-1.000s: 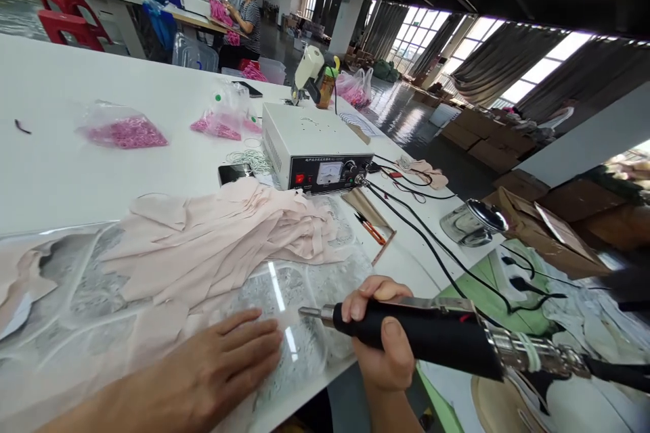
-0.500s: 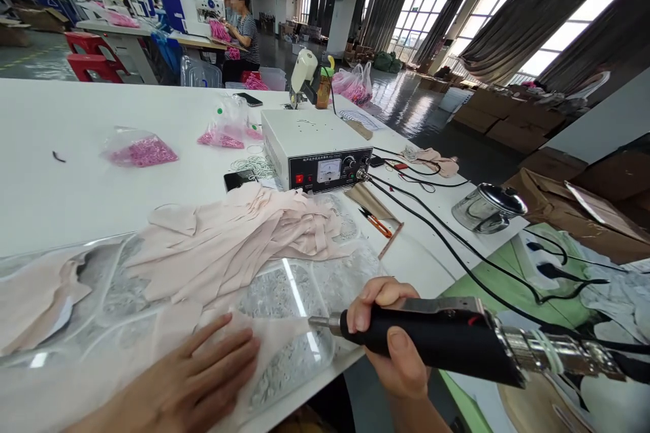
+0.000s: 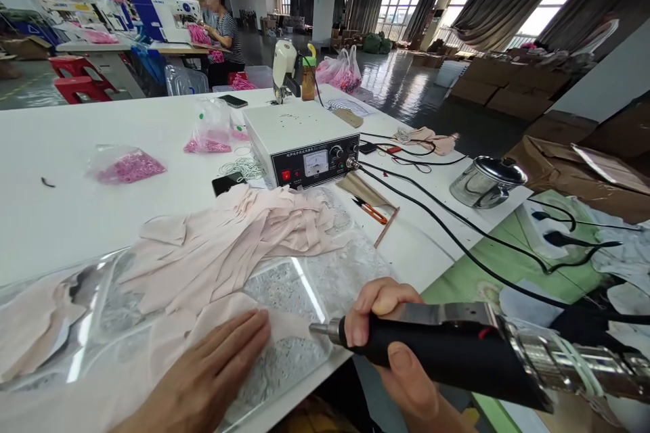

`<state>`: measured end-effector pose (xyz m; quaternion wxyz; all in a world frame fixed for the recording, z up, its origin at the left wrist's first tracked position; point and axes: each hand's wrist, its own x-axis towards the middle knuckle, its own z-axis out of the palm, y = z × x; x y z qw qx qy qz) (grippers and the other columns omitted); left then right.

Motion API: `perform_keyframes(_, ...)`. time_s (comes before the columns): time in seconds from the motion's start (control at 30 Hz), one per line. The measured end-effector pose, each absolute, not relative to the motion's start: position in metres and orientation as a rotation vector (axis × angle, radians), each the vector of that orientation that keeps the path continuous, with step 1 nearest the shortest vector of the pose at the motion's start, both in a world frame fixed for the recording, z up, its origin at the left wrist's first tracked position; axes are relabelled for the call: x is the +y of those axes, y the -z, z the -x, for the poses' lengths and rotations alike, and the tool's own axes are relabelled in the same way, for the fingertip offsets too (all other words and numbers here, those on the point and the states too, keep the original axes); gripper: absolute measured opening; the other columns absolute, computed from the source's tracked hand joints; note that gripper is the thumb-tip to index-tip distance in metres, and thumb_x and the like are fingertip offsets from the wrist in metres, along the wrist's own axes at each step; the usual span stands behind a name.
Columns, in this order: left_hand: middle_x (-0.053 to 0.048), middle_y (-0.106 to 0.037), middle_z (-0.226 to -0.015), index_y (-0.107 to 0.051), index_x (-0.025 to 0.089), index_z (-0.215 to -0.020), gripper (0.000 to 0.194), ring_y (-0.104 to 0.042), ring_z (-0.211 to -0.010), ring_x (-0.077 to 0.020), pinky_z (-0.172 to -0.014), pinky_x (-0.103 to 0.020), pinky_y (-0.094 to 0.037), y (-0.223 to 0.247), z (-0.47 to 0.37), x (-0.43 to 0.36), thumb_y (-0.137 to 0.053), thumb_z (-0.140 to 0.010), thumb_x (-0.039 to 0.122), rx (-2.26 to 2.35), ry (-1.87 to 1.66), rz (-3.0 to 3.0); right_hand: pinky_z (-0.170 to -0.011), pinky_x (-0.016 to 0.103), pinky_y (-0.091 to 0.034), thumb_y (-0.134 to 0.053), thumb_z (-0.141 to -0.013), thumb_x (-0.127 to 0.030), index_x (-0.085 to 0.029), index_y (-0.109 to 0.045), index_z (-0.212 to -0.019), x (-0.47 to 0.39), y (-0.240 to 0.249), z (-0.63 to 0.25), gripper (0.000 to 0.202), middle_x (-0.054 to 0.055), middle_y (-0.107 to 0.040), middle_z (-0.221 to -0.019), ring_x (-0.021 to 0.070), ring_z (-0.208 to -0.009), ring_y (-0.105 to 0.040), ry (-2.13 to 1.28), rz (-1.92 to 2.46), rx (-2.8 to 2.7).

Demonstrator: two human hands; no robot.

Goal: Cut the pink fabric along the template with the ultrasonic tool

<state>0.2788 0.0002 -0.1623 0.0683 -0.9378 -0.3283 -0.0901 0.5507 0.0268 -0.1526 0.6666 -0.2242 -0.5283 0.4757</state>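
Observation:
My right hand [image 3: 391, 345] is closed around the black handle of a handheld ultrasonic welder [image 3: 447, 345]. Its thin metal tip points left and meets the narrow end of a pale pink fabric piece [image 3: 289, 326]. My left hand [image 3: 208, 365] lies flat on that fabric, fingers stretched out and close together, left of the tip. Under the fabric is a clear, glossy patterned sheet [image 3: 284, 287]. Just beyond my left hand spreads a pile of pale pink fabric strips [image 3: 233, 237]. More cut fabric [image 3: 38, 325] rests at the left.
A control box [image 3: 309, 142] with a dial and lit red switch stands behind the pile; black cables [image 3: 431, 199] run from it rightward. Orange thread snips [image 3: 370, 211], a lidded glass mug [image 3: 487, 183] and bags of pink pieces [image 3: 126, 166] lie around. Beyond, a person [image 3: 221, 30] sits sewing.
My left hand has slid slightly right toward the welder tip, and its spread fingers have come together. The welder tip stays at the fabric's narrow end. The view has shifted a little.

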Motion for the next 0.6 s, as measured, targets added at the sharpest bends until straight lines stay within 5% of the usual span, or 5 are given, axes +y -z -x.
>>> perform_keyframes(0.6, -0.011, -0.054, -0.139, -0.058, 0.013, -0.131, 0.036, -0.041, -0.136, -0.0245, -0.108, -0.031, -0.041, 0.165, -0.280, 0.010, -0.045, -0.101, 0.028, -0.869, 0.283, 2.824, -0.051, 0.029, -0.045, -0.053, -0.088, -0.039, -0.026, -0.053, -0.104, 0.025, 0.154, -0.547, 0.020, 0.003, -0.050, -0.089, 0.0115, -0.059, -0.053, -1.042, 0.516, -1.154)
